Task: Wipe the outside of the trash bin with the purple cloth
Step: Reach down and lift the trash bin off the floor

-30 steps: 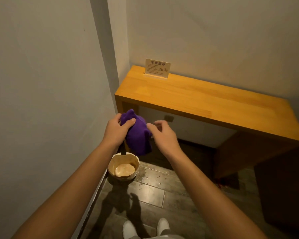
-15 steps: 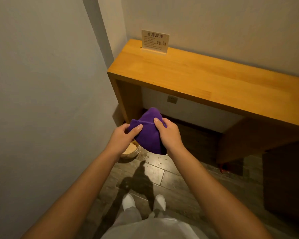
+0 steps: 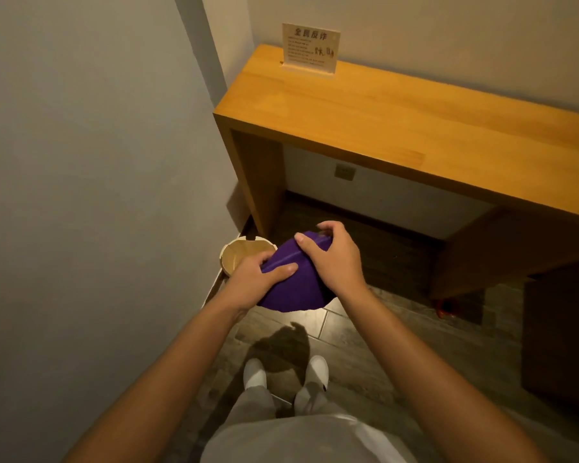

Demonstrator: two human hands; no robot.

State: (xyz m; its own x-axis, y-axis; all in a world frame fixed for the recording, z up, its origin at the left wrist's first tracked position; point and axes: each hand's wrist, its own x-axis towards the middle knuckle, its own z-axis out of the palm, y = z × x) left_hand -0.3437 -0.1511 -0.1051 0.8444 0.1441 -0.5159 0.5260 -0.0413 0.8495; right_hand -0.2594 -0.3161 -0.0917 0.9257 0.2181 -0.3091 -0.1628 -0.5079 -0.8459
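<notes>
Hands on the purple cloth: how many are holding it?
2. The left hand grips the purple cloth at its lower left, above the trash bin; the right hand grips its top edge.

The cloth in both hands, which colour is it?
Purple, plain, no pattern; the cloth shows best in the head view.

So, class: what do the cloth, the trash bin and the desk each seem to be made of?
Purple cloth: soft matte fabric, since it folds and drapes between the hands. Trash bin: pale tan with a thin rim; perhaps wood veneer or plastic, hard to tell. Desk: wood or wood laminate with a satin sheen, showing grain streaks.
</notes>
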